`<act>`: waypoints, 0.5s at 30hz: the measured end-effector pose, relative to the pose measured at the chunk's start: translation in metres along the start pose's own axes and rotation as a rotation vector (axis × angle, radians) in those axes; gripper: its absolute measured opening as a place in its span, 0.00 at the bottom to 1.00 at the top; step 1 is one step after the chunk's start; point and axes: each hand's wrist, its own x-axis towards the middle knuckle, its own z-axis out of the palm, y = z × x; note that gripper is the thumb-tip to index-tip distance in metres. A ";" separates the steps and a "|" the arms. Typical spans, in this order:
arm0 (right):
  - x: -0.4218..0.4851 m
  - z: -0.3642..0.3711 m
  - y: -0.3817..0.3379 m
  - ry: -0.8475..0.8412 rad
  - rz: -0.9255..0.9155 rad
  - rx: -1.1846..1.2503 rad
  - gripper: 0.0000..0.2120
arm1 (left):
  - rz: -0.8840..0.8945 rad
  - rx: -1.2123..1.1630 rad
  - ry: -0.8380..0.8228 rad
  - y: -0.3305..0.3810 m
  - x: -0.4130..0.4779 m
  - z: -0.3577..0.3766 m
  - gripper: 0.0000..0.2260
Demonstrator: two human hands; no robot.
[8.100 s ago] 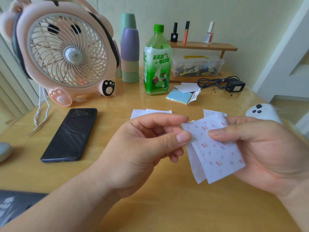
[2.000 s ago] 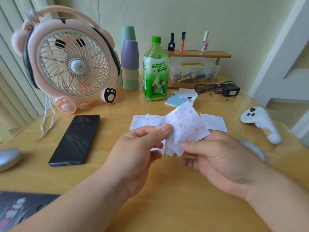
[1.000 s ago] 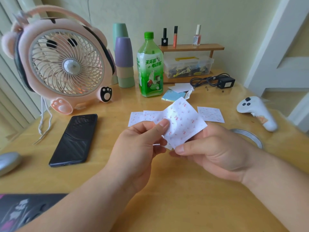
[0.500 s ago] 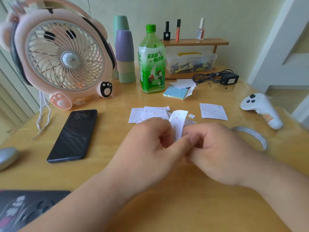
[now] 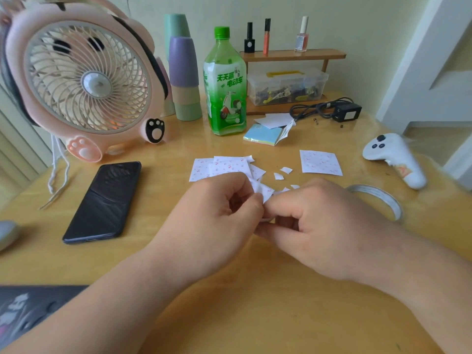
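A small folded piece of white paper with a red cherry print (image 5: pixel 264 192) is pinched between my left hand (image 5: pixel 217 213) and my right hand (image 5: pixel 314 223), low over the wooden table (image 5: pixel 255 315). Both hands curl their fingers round it and hide most of it. Just behind the hands lie a few overlapping sheets of the same paper (image 5: pixel 219 167), one separate square sheet (image 5: pixel 320 162) to the right, and tiny torn scraps (image 5: pixel 282 173).
A black phone (image 5: pixel 104 201) lies at the left. A pink fan (image 5: pixel 84 80), stacked cups (image 5: pixel 185 75), a green bottle (image 5: pixel 226 85) and a shelf with a clear box (image 5: pixel 287 85) stand behind. A note pad (image 5: pixel 263 135), adapter (image 5: pixel 346 112), white controller (image 5: pixel 394 158) and tape roll (image 5: pixel 378 200) sit at the right.
The paper was held open and up between both hands; now it is folded small and pinched low near the table. Tiny scraps now lie on the table behind the hands.
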 end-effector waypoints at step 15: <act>-0.001 -0.006 0.010 0.007 -0.037 0.132 0.14 | -0.112 -0.011 -0.090 -0.009 0.010 -0.012 0.11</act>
